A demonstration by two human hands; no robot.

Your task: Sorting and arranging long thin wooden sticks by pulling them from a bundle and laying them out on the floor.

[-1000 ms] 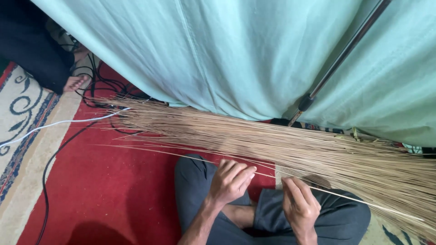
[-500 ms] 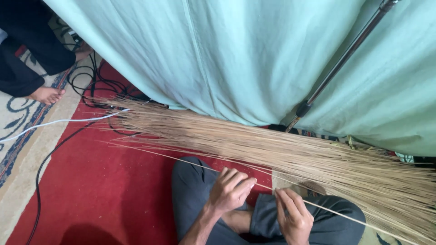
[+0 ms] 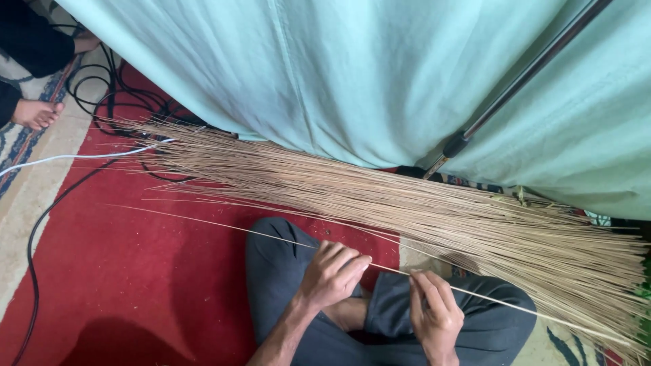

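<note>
thin stick [image 3: 285,242] lay across lap, near of stick pile [image 3: 434,210] | left hand [image 3: 332,274] pinched it | right hand [image 3: 434,312] pinched it further right | open red carpet [image 3: 115,285] at left

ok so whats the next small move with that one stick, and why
Probably draw the thin stick clear of the pile. The left hand and right hand pinch it over the lap, and its far tip lies apart from the heap.
</note>
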